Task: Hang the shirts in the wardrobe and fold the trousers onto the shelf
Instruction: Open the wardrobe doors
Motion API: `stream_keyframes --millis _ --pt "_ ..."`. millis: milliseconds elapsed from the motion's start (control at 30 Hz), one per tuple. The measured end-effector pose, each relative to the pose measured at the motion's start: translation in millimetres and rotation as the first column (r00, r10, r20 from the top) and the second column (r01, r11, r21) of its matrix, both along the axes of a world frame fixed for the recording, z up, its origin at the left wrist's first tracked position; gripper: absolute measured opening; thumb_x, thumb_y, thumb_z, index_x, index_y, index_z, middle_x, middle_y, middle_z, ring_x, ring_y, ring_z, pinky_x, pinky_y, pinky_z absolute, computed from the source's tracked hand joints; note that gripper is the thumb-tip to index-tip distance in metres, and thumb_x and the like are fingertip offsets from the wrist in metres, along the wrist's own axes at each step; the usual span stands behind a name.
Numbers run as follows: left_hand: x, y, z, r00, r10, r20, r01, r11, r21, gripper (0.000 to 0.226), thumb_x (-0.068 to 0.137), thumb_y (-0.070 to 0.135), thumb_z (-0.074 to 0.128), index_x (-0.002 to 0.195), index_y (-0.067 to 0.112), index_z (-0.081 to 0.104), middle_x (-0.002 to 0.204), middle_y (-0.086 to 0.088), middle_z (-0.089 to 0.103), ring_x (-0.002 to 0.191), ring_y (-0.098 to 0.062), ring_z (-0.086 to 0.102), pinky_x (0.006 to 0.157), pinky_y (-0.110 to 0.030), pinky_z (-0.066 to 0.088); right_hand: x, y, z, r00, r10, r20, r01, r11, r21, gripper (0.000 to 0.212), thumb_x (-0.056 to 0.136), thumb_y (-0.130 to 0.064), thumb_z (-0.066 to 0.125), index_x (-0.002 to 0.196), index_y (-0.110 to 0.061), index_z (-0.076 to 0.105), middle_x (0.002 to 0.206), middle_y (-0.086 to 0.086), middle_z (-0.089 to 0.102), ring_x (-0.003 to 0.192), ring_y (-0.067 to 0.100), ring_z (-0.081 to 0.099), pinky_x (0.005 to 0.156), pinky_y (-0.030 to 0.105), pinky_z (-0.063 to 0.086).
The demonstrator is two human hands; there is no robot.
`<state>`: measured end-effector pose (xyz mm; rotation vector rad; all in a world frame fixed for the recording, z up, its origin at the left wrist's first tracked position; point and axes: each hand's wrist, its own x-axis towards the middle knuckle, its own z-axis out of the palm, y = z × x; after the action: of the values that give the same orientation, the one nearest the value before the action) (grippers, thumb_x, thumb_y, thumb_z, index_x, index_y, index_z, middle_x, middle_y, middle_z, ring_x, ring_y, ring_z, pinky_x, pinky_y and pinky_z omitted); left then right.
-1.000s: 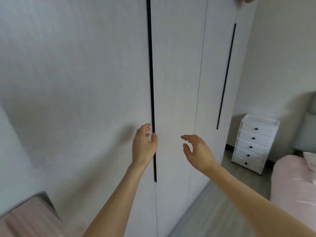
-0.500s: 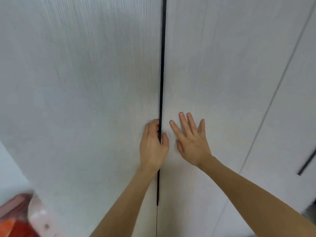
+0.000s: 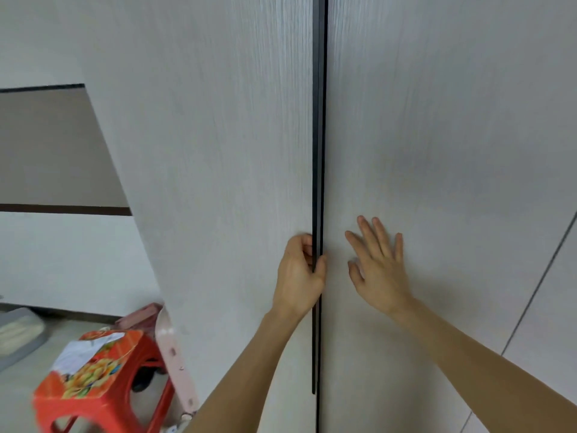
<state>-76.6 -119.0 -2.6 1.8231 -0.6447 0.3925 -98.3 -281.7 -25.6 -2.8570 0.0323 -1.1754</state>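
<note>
Two doors: the wardrobe (image 3: 218, 151) fills most of the view, and its two pale panels meet at a dark vertical line just left of the middle.
Left door (image 3: 237, 189): it stands just left of the seam, and its right edge is under the left hand.
Right door (image 3: 437, 135): it lies flat under the right hand; a second thin seam runs at the far right.
Handle strip (image 3: 318, 120): a long black strip along the seam; its long axis is upright, from the top of the view down to below the hands.
Stool (image 3: 93, 376): a red plastic stool with a printed top, on the floor at the lower left, beside the wardrobe's side.
Left hand (image 3: 299, 273): its fingers curl round the handle strip and the thumb is on the other side, so it grips the strip.
Right hand (image 3: 379, 270): the fingers are straight and spread, the palm presses on the right door, just right of the strip.
</note>
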Motion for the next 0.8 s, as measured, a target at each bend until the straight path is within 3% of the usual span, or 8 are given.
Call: stream_keyframes --millis 133,200,300,400,567,700,800 --pt "-40.8 45.3 -4.6 0.996 0.005 0.087 -0.006 1.000 0.009 0.023 0.087 0.009 0.060 0.097 0.025 0.047 0.085 0.005 0.054 0.077 -0.005 0.052 0.065 -0.010 0.046 -42.9 47.6 -17.0 0.975 0.215 0.047 -0.214 0.877 0.430 0.031 0.090 -0.005 0.054 0.121 -0.004 0.058 0.123 0.014 0.058 0.117 0.030 0.053 0.099 0.034 0.038" --pt "-61.1 70.5 -3.8 0.993 0.032 0.114 -0.032 0.999 0.001 0.027 0.088 0.011 0.060 0.089 0.033 0.046 0.078 0.007 0.053 0.074 -0.005 0.053 0.063 -0.011 0.047 -68.4 79.1 -26.1 0.943 0.329 0.043 -0.302 0.795 0.526 0.028 0.091 -0.005 0.053 0.118 -0.005 0.059 0.111 0.007 0.064 0.103 0.022 0.061 0.090 0.024 0.043" --pt "-94.7 114.2 -0.8 0.986 0.089 0.141 -0.089 0.996 -0.009 0.032 0.089 0.012 0.060 0.082 0.038 0.043 0.073 0.009 0.052 0.072 -0.004 0.053 0.061 -0.012 0.046 -101.5 129.8 -34.6 0.881 0.469 0.067 -0.421 0.710 0.565 0.027 0.090 -0.005 0.054 0.116 -0.008 0.061 0.104 -0.001 0.066 0.096 0.015 0.064 0.084 0.018 0.048" --pt "-119.6 157.2 0.6 0.975 0.157 0.156 -0.158 0.987 -0.003 0.031 0.090 0.012 0.059 0.082 0.037 0.043 0.073 0.013 0.051 0.073 0.001 0.054 0.060 -0.005 0.041 -115.7 174.4 -38.0 0.803 0.591 0.075 -0.520 0.634 0.573 0.033 0.091 -0.008 0.054 0.124 -0.010 0.057 0.111 -0.001 0.065 0.102 0.007 0.061 0.089 0.016 0.049" --pt "-151.5 244.2 -3.5 0.941 0.312 0.135 -0.311 0.950 -0.026 0.008 0.092 0.015 0.057 0.099 0.018 0.058 0.089 0.004 0.061 0.082 -0.002 0.057 0.070 -0.010 0.045 -127.5 249.9 -43.0 0.627 0.779 0.036 -0.658 0.504 0.559 0.043 0.094 -0.013 0.047 0.136 -0.021 0.042 0.111 -0.009 0.058 0.096 0.004 0.060 0.086 0.011 0.048" --pt "-162.2 306.7 -2.9 0.862 0.486 0.144 -0.484 0.874 -0.046 0.022 0.093 0.008 0.052 0.112 0.014 0.060 0.101 0.007 0.063 0.091 -0.001 0.059 0.080 -0.010 0.045 -120.8 310.5 -41.1 0.507 0.858 -0.077 -0.717 0.470 0.515 0.056 0.093 -0.017 0.040 0.140 -0.038 0.019 0.140 -0.020 0.033 0.126 -0.001 0.039 0.103 0.014 0.033" --pt "-163.1 341.8 -1.1 0.798 0.581 0.160 -0.589 0.808 0.005 0.032 0.093 0.002 0.047 0.122 0.011 0.058 0.103 0.002 0.061 0.096 -0.014 0.059 0.084 -0.019 0.044 -110.9 352.3 -38.0 0.460 0.870 -0.178 -0.743 0.487 0.459 0.066 0.093 -0.008 0.041 0.145 -0.032 0.008 0.150 -0.018 0.011 0.142 0.009 0.019 0.112 0.022 0.023"
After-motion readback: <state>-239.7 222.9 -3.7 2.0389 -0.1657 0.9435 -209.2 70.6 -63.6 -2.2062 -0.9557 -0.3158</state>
